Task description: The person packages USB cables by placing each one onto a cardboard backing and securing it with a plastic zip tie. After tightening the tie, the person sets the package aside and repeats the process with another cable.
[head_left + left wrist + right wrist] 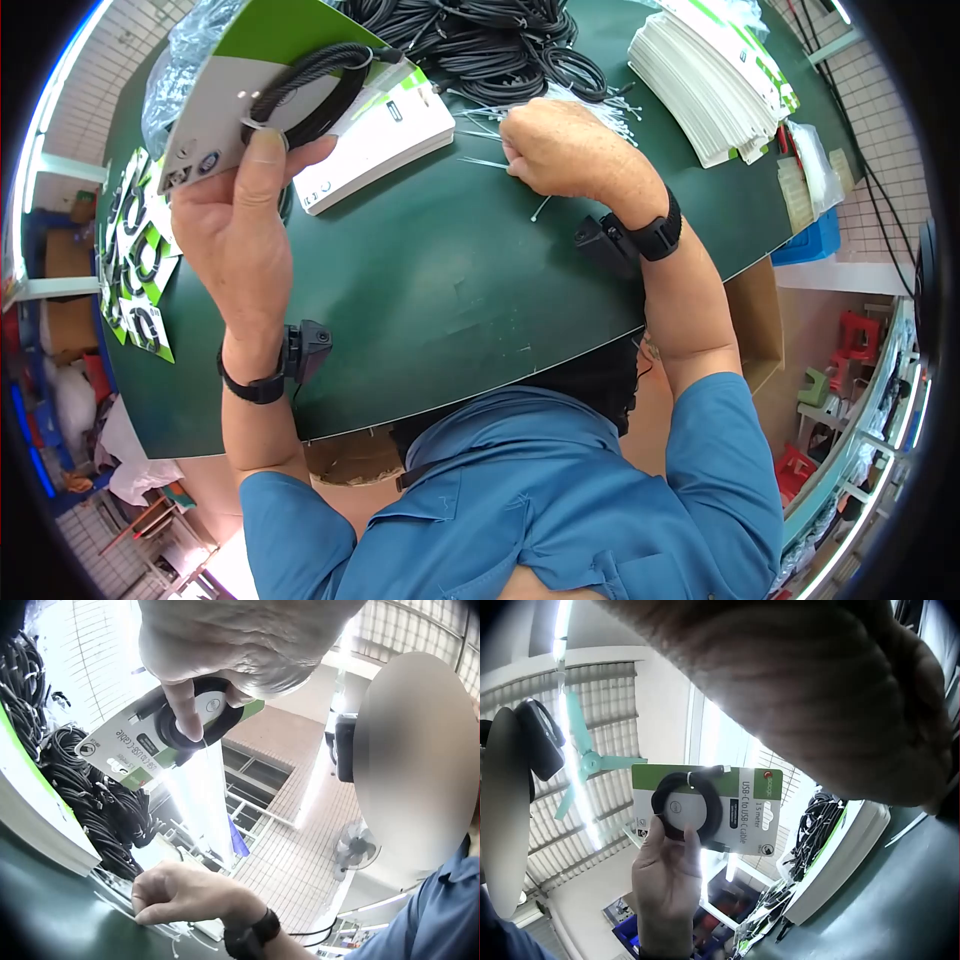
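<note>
My left hand (pixel 235 225) holds up a green and white printed card (pixel 739 817) by its lower edge. A coiled black USB-C cable (pixel 660 804) lies against the card, with my thumb and fingers over the coil. A white cable tie loops round the coil at its top. My right hand (pixel 570 150) is down at a spread of white cable ties (pixel 615 118) on the table. Its fingers are curled, thumb against forefinger, and pinch a cable tie (pixel 484 162) that sticks out to the left of the fingertips.
A stack of white cards (pixel 390 140) lies between my hands, with a bigger card stack (pixel 690 90) at the right. Bundles of black cables (pixel 480 45) are heaped at the back of the green table (pixel 430 290). Finished-looking carded cables (pixel 140 260) lie at the left edge.
</note>
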Available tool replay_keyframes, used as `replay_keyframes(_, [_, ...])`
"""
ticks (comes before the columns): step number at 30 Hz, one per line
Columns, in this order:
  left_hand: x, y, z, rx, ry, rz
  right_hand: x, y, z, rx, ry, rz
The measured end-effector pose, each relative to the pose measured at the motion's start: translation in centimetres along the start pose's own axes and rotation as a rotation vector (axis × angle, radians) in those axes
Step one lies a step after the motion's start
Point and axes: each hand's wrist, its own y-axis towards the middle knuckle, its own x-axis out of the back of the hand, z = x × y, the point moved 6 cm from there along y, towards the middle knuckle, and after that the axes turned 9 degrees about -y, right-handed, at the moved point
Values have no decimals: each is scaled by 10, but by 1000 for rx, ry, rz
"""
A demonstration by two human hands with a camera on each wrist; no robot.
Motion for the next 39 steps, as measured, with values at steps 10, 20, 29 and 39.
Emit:
replay_keyframes(10, [-23, -5, -4, -262, 136, 95, 17, 4, -8, -64, 73, -53])
replay_keyframes(20, [-26, -5, -3, -305, 231, 111, -1, 1, -4, 8, 16, 45])
replay_keyframes(29, [-26, -4, 3, -277, 198, 123, 10, 4, 4, -37, -2, -64])
replay_keyframes(39, [-27, -2, 9, -264, 201, 117, -8, 7, 13, 84, 113, -31])
